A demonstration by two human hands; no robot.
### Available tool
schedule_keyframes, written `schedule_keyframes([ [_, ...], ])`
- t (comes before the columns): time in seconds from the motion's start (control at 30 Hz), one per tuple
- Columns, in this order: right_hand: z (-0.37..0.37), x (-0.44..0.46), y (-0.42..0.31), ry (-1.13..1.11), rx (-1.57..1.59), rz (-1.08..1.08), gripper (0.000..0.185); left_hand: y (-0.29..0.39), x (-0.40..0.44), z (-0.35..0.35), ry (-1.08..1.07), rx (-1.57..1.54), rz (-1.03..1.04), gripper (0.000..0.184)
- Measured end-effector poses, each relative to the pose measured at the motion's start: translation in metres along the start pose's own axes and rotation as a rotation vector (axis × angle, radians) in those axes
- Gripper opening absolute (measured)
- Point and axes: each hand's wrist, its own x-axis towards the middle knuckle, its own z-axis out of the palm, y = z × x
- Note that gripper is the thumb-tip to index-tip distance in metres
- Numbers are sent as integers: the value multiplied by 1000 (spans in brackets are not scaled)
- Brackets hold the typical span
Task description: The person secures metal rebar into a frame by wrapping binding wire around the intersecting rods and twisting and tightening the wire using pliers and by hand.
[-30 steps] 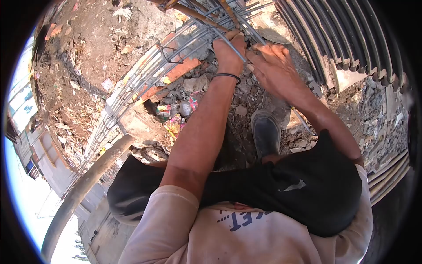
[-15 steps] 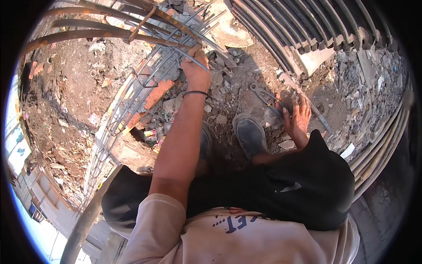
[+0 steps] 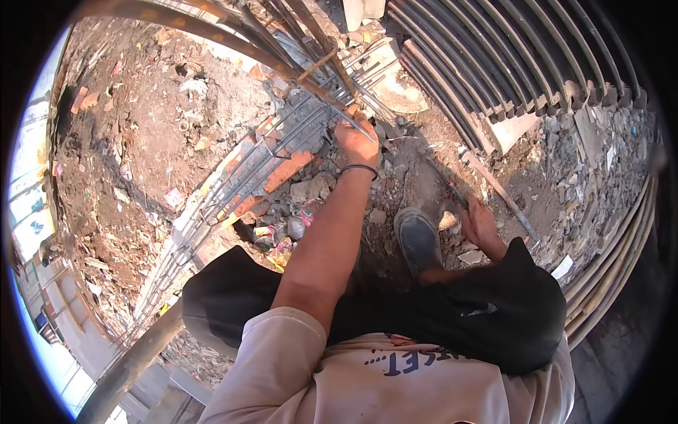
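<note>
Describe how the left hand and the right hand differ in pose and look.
The left hand is closed on the metal bars; the right hand is at the pliers near the boot. The left hand's wrist wears a dark band; the right hand's visible wrist shows none. Both hands are bare.

Shoe (image 3: 418, 240): dark, matt, rubber-looking, dusty. Rest relative to it. Rebar (image 3: 300, 123), ahead-left: dull grey metal. Rusty bar (image 3: 233, 39), further ahead-left: rough, brown metal. Pliers (image 3: 455, 191), ahead-right: metal. Brick (image 3: 289, 172), ahead-left: orange, matt, rough. Wrappers (image 3: 281, 253), left: glossy, plastic-looking. Sheets (image 3: 522, 56), ahead-right: dark, ridged, material unclear. Pole (image 3: 134, 362), back-left: brown, wood-looking. Dirt (image 3: 409, 177), just ahead: rough, matt. Trousers (image 3: 424, 321), behind: black matt cloth. Shirt (image 3: 346, 396), further behind: pale matt cloth, dark print.
</note>
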Motion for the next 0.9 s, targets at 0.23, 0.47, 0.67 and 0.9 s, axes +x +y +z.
schedule_keyframes([
  [0.23,-50,31,-79,399,188,-297,8,3,20,-37,-82,-148,-226,25],
  [0.47,-72,63,-117,-61,428,-23,21,9,19,-31,-63,-124,-210,23],
  [0.67,-57,68,-148,-67,238,-54,31,15,6,6,227,-9,-151,22],
  [0.9,-18,71,-147,56,307,-134,32,13,14,-12,111,2,-177,18],
])
